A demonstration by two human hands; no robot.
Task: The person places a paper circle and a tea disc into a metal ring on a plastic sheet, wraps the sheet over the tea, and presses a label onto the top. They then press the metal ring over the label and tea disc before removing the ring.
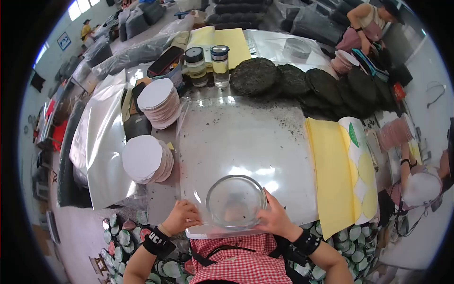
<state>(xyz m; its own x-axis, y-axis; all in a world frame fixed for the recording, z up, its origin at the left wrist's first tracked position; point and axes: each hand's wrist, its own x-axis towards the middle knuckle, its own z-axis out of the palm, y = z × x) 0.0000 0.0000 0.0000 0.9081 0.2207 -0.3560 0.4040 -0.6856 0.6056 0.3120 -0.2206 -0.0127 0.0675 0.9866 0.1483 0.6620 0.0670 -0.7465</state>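
A round clear glass dish [236,202] sits on the clear plastic sheeting [241,128] at the near edge of the table. My right hand [276,215] grips the dish's right rim, thumb and fingers around its side. My left hand [183,217] is left of the dish, apart from it, at the sheeting's near left corner. Its fingers are curled together; what they pinch, if anything, is too small to make out. Two stacks of round pale paper discs, a nearer stack [147,159] and a farther stack [159,103], stand left of the sheeting.
Dark round pressed cakes [255,76] overlap along the back. Two lidded bottles [220,66] stand beside them. Yellow sheets [333,175] and a strip of round labels [364,165] lie right. Co-workers [371,23] sit at the right. Many round pieces [125,236] lie below the table.
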